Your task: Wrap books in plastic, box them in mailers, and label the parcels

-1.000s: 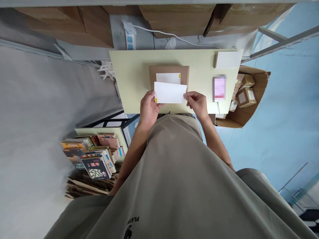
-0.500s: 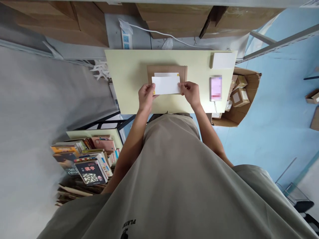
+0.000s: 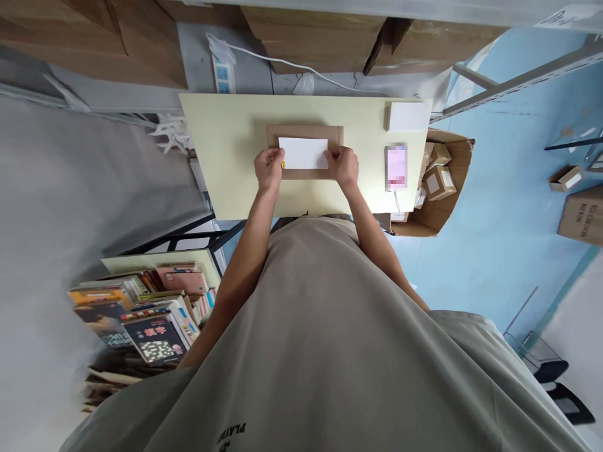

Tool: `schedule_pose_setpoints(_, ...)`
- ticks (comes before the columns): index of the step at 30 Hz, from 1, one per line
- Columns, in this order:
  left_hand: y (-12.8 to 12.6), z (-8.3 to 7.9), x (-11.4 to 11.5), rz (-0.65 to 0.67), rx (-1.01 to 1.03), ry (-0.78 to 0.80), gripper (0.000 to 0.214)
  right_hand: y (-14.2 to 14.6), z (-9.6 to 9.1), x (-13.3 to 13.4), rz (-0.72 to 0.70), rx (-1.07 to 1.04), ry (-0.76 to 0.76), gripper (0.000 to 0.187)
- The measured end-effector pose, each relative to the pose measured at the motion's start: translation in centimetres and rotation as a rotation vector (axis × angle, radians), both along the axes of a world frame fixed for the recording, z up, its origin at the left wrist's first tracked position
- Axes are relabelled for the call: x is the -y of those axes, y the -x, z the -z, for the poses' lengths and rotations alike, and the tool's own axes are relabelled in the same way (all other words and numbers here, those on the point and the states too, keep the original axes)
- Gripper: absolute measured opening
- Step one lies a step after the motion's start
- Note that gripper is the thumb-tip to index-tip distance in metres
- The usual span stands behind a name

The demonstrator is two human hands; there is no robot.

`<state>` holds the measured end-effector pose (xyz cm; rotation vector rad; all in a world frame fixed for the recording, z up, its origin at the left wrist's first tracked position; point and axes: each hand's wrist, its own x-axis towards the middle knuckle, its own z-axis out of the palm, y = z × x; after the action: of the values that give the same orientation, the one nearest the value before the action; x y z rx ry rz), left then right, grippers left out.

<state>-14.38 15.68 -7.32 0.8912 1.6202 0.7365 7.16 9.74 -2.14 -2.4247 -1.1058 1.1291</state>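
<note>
A blank white card (image 3: 304,154) is held level by both of my hands over a flat brown cardboard piece (image 3: 308,174). At the card's left edge, my left hand (image 3: 269,168) pinches it between thumb and fingers, beside a small yellow mark. My right hand (image 3: 344,167) grips the opposite edge with the fingers curled. Whether the card touches the cardboard, I cannot tell. The cardboard lies on a pale yellow tabletop (image 3: 226,150) and shows around the card.
A stack of white cards (image 3: 409,117) lies at the table's back right, with a phone-like device (image 3: 396,166) on a cable nearer me. Right of the table stands an open carton (image 3: 455,201) with small boxes. Books (image 3: 157,336) fill a lower stand at left. Large boxes (image 3: 320,41) line the back.
My hands have moved the white card away from me, over the cardboard. The second white card, seen behind it before, is now covered. The whole view has shifted slightly.
</note>
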Motion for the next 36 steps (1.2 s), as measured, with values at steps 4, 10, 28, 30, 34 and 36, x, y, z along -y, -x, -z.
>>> schedule_pose_setpoints(4,-0.1,0.5,0.2,0.015,-0.044,-0.033,0.037,0.3,0.0,-0.1,0.005,0.018,0.017,0.028)
schedule_pose_setpoints(10,0.0,1.5,0.1,0.054,-0.073,-0.087,0.039,0.6,-1.5,-0.7,-0.014,0.045,0.095,0.030)
schedule_pose_setpoints(28,-0.6,0.9,-0.1,0.042,-0.089,-0.054,0.022,0.2,-2.7,-2.8,-0.186,0.032,0.112,0.004)
schedule_pose_setpoints(30,-0.8,0.9,0.0,0.037,-0.090,-0.040,0.017,0.3,-2.3,-4.0,-0.147,0.051,0.082,0.010)
schedule_pose_setpoints(34,-1.0,0.8,0.1,0.021,-0.072,-0.048,0.015,1.6,-2.0,-4.4,-0.128,0.093,0.046,0.013)
schedule_pose_setpoints(36,-1.1,0.8,0.3,0.027,-0.069,-0.060,0.015,2.8,-2.1,-3.9,-0.199,0.066,0.069,0.010)
